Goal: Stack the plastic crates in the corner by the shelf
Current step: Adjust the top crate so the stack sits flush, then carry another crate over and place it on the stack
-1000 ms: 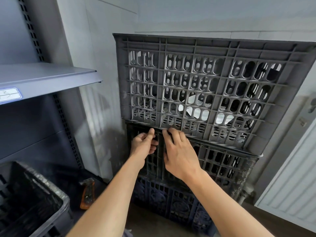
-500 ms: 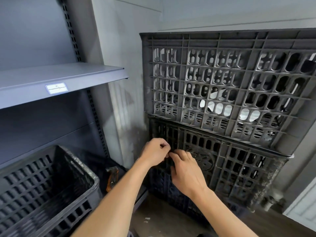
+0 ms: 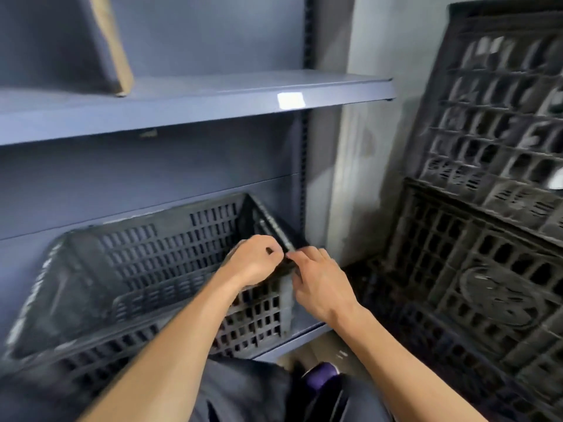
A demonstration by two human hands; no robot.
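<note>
Head view: a black slotted plastic crate (image 3: 137,269) sat on the lower shelf board (image 3: 307,333) of a grey-blue metal rack, filling the lower left of the frame. Its open top faced up and only its own perforated walls showed inside. At its near right corner, in mid-frame, both hands met. The left hand (image 3: 253,260) was clenched, with knuckles up and fingertips tucked against the rim. The right hand (image 3: 320,284) had its fingers bent, with the tips at the same corner. Motion blur made it impossible to tell whether either hand actually gripped the rim.

Along the right of the frame, in the corner beside the rack, more crates stood stacked with their ribbed bases facing the camera. A grey upper crate (image 3: 502,117) leaned back on the wall above a darker lower crate (image 3: 472,269). Something pale (image 3: 555,181) showed through the upper one's slots at the right edge.

The upper shelf board (image 3: 182,99) carried a white label (image 3: 291,100), and a brown-edged panel (image 3: 112,41) stood on it at upper left.
</note>
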